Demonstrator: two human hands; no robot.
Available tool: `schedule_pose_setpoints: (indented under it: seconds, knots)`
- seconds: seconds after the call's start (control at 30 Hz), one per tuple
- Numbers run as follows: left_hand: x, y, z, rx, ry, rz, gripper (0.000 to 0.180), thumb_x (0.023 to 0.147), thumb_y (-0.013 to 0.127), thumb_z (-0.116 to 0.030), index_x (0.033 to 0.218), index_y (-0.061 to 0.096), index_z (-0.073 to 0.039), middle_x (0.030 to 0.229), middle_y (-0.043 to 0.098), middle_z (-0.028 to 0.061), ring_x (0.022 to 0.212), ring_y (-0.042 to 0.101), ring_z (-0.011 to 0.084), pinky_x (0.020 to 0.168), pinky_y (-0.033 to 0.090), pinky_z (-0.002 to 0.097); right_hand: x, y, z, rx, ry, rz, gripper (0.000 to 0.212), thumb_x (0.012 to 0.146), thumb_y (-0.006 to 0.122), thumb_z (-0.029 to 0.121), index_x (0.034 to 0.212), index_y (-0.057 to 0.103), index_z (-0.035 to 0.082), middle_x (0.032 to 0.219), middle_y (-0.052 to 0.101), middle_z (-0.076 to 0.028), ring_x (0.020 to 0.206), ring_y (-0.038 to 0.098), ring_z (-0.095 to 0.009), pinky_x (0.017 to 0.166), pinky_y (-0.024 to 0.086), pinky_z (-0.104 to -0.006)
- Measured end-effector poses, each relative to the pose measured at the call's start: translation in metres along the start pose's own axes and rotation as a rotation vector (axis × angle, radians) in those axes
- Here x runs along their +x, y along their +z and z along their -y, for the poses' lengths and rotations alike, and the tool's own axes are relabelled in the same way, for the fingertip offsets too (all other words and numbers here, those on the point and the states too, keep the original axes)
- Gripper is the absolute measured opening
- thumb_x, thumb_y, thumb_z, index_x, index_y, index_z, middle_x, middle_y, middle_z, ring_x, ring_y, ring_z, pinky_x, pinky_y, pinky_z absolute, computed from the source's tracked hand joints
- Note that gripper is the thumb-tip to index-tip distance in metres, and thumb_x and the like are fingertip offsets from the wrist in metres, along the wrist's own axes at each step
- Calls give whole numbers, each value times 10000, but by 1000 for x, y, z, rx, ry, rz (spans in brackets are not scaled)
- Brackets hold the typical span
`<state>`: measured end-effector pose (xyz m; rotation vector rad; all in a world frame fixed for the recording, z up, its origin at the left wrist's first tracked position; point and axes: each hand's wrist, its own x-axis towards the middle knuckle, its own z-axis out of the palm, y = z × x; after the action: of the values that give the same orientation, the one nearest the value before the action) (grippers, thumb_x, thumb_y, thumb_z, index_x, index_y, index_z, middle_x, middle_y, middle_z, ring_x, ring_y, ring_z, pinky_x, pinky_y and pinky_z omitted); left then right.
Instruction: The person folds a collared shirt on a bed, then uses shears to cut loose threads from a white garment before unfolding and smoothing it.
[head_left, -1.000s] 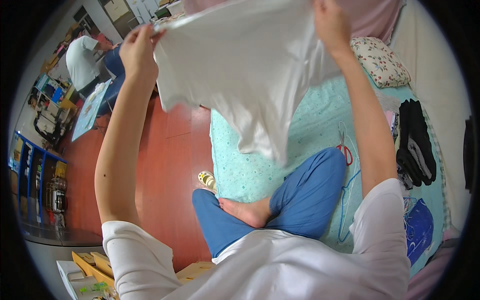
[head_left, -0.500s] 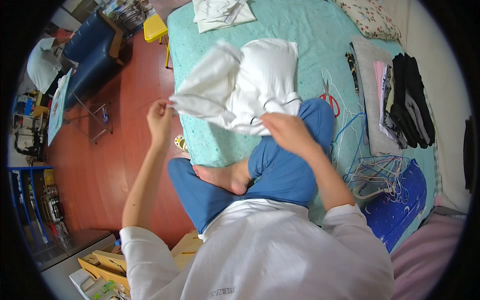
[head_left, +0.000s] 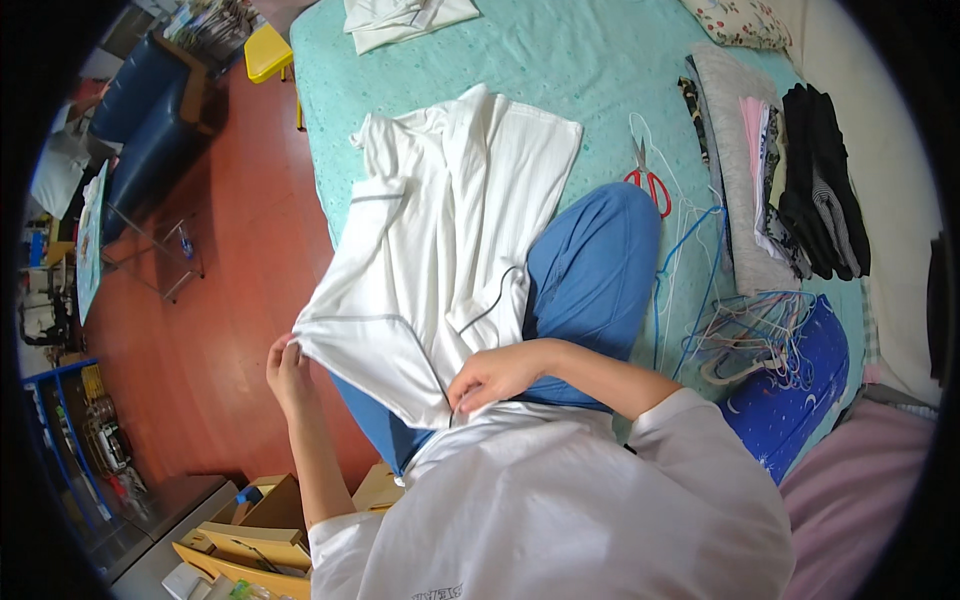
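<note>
A white long-sleeved garment with dark piping, most likely a pyjama top, lies spread over the bed in front of me and across my legs. My left hand pinches its near left corner, over the bed's left side. My right hand is closed on its near edge, close to my waist. Between the two hands the cloth is stretched, with a dark piped line running down it. The far part lies loosely creased on the bed.
Red-handled scissors lie right of my knee, among tangled hangers. Farther right are folded clothes and black socks or stockings. Another white garment rests at the bed's far end. A person is at the far left.
Both hands have come down toward my body, pulling the garment's near edge with them. The bunched, swinging cloth is now spread out more flatly, with a sleeve showing on the left.
</note>
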<state>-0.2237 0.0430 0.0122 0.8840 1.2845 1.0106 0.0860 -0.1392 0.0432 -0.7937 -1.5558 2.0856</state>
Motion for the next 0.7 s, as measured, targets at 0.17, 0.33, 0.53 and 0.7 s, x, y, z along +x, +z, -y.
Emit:
schedule_pose_setpoints:
  seconds: [0.17, 0.33, 0.53, 0.7]
  knots:
    - [-27, -35, 14, 119, -158, 76, 112, 890, 546, 14, 984, 599, -12, 895, 594, 37, 820, 577, 110, 726, 474, 226, 7, -40, -14, -62, 128, 55, 266, 934, 563, 236, 1029, 648, 4, 839, 665, -49, 772, 621, -136, 685, 497, -301]
    - [-43, -24, 22, 369, -243, 258, 108, 892, 572, -10, 995, 600, 8, 933, 602, 44, 808, 589, 97, 733, 500, 232, -25, -158, -5, -569, 59, -840, 248, 918, 552, 268, 942, 643, 39, 877, 681, -137, 785, 651, -260, 699, 499, -392]
    - [-55, 34, 15, 493, -215, 427, 148, 919, 577, -60, 1040, 602, 22, 1003, 614, 73, 910, 614, 138, 837, 518, 266, -108, -255, -44, -699, 865, -1443, 364, 866, 568, 234, 1167, 581, 30, 1226, 560, -210, 1121, 560, -361, 910, 476, -468]
    - [-52, 50, 19, 1009, -77, 385, 125, 880, 616, -83, 974, 645, -6, 883, 638, 84, 777, 602, 120, 686, 486, 264, -89, -259, -38, -635, 894, -1641, 391, 872, 578, 233, 1217, 548, 50, 1286, 507, -191, 1199, 505, -325, 949, 457, -452]
